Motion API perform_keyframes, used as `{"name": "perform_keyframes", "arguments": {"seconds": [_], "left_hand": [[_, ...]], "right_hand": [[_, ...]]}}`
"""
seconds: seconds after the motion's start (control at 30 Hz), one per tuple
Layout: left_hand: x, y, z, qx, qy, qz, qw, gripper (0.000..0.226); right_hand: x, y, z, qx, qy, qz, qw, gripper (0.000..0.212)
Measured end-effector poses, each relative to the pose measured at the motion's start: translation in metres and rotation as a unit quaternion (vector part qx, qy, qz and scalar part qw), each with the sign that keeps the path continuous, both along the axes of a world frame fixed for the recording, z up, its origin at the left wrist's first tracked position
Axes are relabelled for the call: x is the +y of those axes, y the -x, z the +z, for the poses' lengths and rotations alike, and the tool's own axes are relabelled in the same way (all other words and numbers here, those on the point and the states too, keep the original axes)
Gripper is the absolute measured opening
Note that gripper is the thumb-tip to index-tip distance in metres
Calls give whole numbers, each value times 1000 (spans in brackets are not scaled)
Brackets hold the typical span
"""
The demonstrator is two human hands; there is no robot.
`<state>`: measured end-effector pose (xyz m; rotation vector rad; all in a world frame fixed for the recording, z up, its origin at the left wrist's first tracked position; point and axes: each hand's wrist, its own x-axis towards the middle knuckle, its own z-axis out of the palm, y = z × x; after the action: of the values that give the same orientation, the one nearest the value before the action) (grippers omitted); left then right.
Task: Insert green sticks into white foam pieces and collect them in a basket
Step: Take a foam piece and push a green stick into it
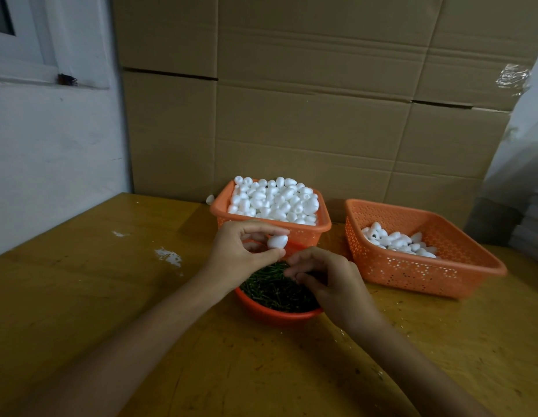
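The left hand is pinching a white foam piece above the red bowl. The right hand is curling its fingers over the green sticks filling that bowl; whether it is grasping one, I cannot tell. Open desk is stretching toward 9 o'clock; cardboard boxes are closing the far edge. At 12 o'clock a heaped basket is brimming with foam; at 2 o'clock a second basket is holding few.

Person's L hand & R hand are bare, as are L forearm & R forearm, both slim & smooth, nails prob. short tho the light's dim; upper arms cut off by frame edge, so clothing can't be told.
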<state>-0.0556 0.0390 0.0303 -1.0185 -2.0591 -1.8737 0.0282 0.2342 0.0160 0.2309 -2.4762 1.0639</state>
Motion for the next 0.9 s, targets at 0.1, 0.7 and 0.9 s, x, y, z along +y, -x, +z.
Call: {"name": "perform_keyframes", "arguments": {"seconds": [0.1, 0.7, 0.9], "left_hand": [[0, 1, -1, -3, 1, 4, 1000, 31], [2, 1, -4, -15, -4, -8, 1000, 29], [2, -1, -4, -20, -7, -7, 1000, 29]], "right_hand": [[-1, 0, 0, -4, -3, 0, 1000, 37], [-10, -15, 15, 127, -273, -16, 953, 57], [-8, -17, 17, 95, -334, -27, 937, 68]]}}
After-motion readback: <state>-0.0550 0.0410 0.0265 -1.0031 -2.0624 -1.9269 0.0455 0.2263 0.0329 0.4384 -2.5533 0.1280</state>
